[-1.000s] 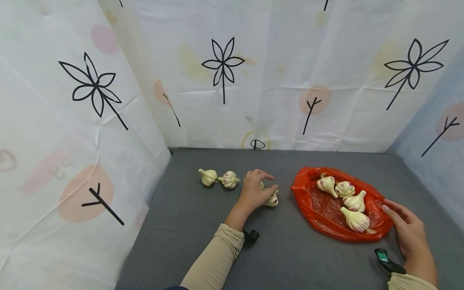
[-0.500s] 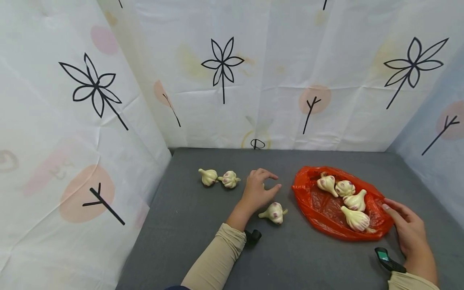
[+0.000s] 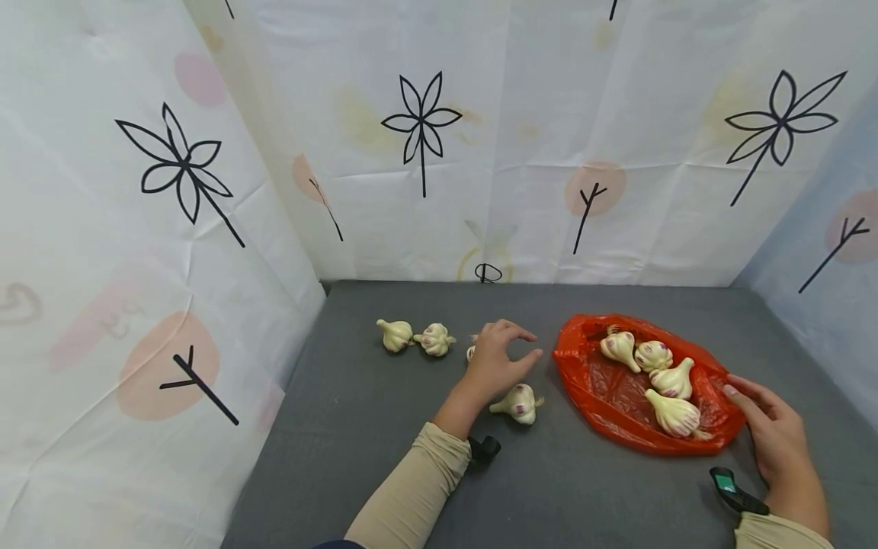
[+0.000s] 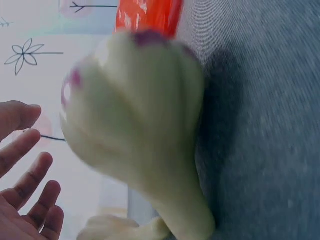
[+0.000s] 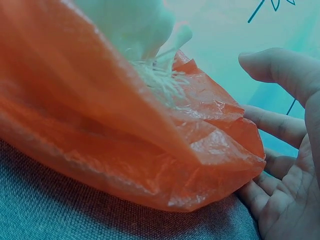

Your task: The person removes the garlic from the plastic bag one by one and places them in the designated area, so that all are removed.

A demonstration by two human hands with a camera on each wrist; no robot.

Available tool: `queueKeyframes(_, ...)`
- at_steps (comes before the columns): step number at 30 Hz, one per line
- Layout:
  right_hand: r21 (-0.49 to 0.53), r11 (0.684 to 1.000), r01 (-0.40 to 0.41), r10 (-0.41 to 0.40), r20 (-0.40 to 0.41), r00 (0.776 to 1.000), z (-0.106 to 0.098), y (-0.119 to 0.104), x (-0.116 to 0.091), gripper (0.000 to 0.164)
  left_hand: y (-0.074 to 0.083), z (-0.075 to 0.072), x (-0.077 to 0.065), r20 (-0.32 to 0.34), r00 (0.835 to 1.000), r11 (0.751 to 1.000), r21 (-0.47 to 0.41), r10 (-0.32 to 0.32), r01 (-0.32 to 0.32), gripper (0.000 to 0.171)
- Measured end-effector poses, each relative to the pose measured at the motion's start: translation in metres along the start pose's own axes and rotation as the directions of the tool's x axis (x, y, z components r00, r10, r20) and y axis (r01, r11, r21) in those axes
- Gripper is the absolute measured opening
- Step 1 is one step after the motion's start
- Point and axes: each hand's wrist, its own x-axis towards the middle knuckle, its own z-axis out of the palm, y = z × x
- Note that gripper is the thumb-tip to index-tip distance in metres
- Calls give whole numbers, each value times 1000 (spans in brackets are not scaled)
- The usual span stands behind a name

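My left hand (image 3: 498, 358) hovers over the table with thumb and fingers spread apart and nothing between them. Just below it in the head view lies a garlic bulb (image 3: 519, 404), which looms large as a pale bulb (image 4: 135, 110) in the left wrist view. Another bulb (image 3: 470, 352) is mostly hidden behind that hand. At the right, a red plastic bag (image 3: 597, 415) lies with its mouth spread, several garlic bulbs (image 3: 672, 415) inside. Against the bag's right end rest the fingers of my right hand (image 3: 778, 435); its thumb (image 5: 265, 65) stands away from the plastic.
Two garlic bulbs, a left one (image 3: 395, 335) and a right one (image 3: 434, 340), lie close together at the back left of the grey table (image 3: 357, 427). White patterned cloth (image 3: 507, 152) hangs behind and along both sides.
The near garlic bulb has shifted from under my left fingers toward the table's front. My left hand has drifted slightly right, uncovering part of the bulb behind it. My right hand stays put.
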Motion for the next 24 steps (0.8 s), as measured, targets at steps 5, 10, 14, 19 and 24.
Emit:
queueKeyframes(5,28,1000,6,-6,12,1000,-1,1,1,47,11,3,2,38,999,999,-21,26,-25,21)
queueKeyframes(10,27,999,21,-22,13,1000,0,2,1,44,23,8,3,70,995,997,-34,73,-71,24)
queueKeyframes(14,25,999,26,-27,10,1000,0,3,0,45,32,12,5,105,988,994,-6,113,-113,24)
queueKeyframes(19,30,999,18,-18,3,1000,1,3,0,45,43,20,8,157,977,990,-3,142,-143,23)
queueKeyframes(24,30,1000,8,-8,-5,1000,1,2,1,48,55,26,12,196,968,988,-41,154,-149,23)
